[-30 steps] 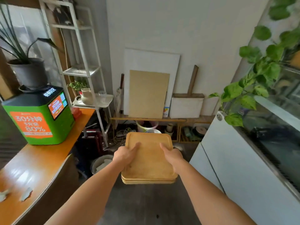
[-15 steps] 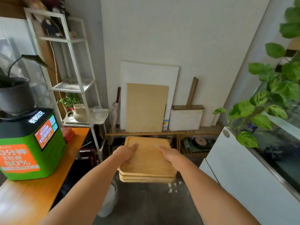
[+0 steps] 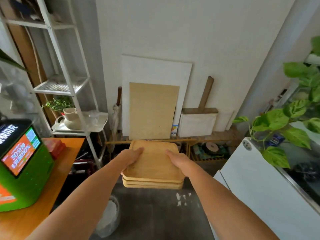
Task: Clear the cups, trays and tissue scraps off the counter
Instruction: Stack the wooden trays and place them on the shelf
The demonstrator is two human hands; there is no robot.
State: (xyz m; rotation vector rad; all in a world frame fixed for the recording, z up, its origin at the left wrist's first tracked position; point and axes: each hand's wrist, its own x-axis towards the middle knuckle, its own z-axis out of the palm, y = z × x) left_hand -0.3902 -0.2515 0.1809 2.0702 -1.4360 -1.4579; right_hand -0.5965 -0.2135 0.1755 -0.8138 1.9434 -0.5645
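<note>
A stack of wooden trays (image 3: 153, 163) is held out in mid-air over the floor, the left hand (image 3: 130, 157) gripping its left edge and the right hand (image 3: 179, 161) its right edge, fingers closed on the trays with thumbs flat on top. Left of it, the orange tabletop (image 3: 69, 159) carries a green machine (image 3: 22, 170). A white bin (image 3: 108, 216) stands on the floor below, white scraps (image 3: 181, 199) nearby. A white cabinet (image 3: 259, 191) with a leafy plant (image 3: 285, 122) stands on the right.
</note>
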